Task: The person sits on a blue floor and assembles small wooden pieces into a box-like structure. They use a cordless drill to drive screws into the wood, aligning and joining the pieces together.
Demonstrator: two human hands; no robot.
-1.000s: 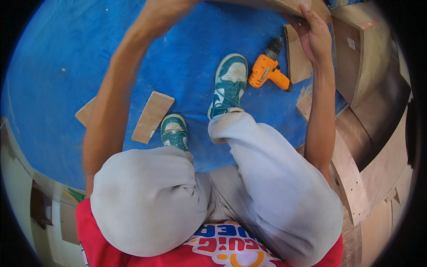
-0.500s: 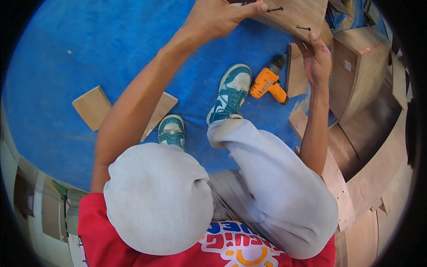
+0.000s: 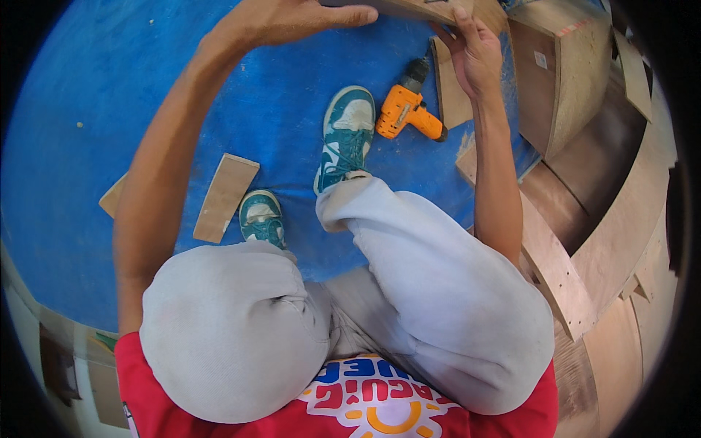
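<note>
A wooden board [image 3: 412,8] crosses the top of the head view, mostly cut off by the upper edge. My left hand [image 3: 281,20] is at its left end, thumb stretched along the near edge and the other fingers largely out of sight. At the right part of the board, my right hand [image 3: 475,58] grips the edge between thumb and fingers. A small dark screw seems to show at the frame's top edge, close to the right thumb. Below the hands, an orange and black cordless drill [image 3: 405,109] lies on the blue sheet [image 3: 285,95].
A wood offcut [image 3: 453,84] is beside the drill. Two more pieces lie left: one block [image 3: 226,197] near my shoe [image 3: 263,217], another [image 3: 113,196] partly behind my left forearm. To the right stand a plywood box [image 3: 537,80] and several curved plywood pieces [image 3: 621,212].
The board and both hands sit higher and further left in view, so the two screws seen before are mostly cut off. The drill and floor pieces also shift as the view turns.
</note>
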